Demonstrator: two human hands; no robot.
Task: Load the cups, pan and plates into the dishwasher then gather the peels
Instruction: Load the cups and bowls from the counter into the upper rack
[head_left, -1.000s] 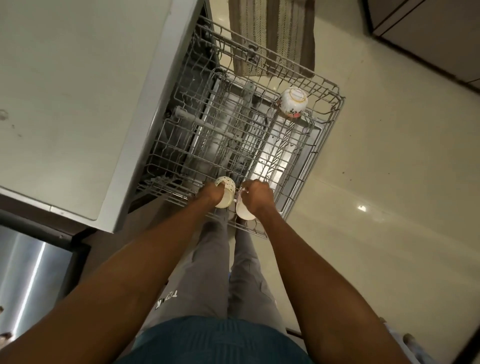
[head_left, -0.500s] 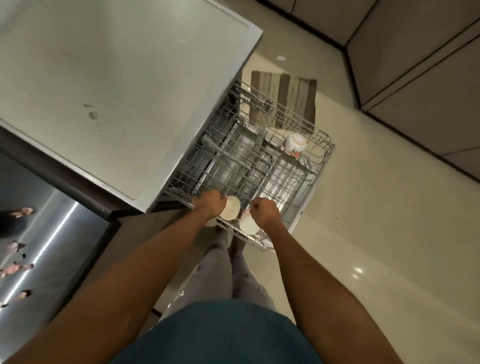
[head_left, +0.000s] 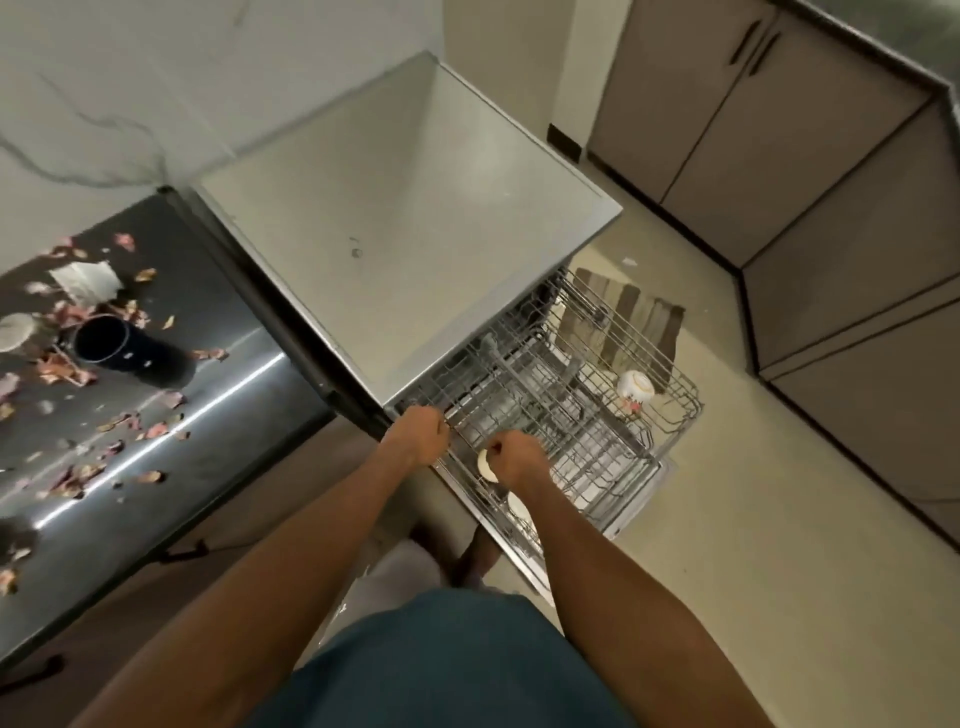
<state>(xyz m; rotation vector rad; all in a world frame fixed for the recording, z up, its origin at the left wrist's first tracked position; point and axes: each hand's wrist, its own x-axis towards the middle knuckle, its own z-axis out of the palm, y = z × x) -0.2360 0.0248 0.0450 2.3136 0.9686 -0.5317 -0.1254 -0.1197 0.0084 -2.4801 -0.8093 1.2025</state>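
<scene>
The dishwasher's upper rack (head_left: 670, 415) is pulled out over the floor. A patterned white cup (head_left: 635, 387) stands at its far right. Two more white cups sit at the near edge: one (head_left: 484, 464) just left of my right hand, the other (head_left: 518, 506) under my right wrist. My left hand (head_left: 418, 434) is curled at the rack's near-left corner with nothing seen in it. My right hand (head_left: 519, 460) is curled just above the near cups and holds neither. Pinkish peels (head_left: 72, 366) lie scattered on the steel counter (head_left: 218, 415) at left.
A dark mug (head_left: 130, 349) lies on its side among the peels, beside a white scrap of paper (head_left: 85, 280). The dishwasher's grey top (head_left: 405, 223) is bare. A striped rug (head_left: 641, 317) lies beyond the rack, and brown cabinets (head_left: 831, 218) line the right side.
Both hands have let go of the cups, which now sit in the rack's near edge. The view has risen and swung left, bringing the peel-strewn counter into sight.
</scene>
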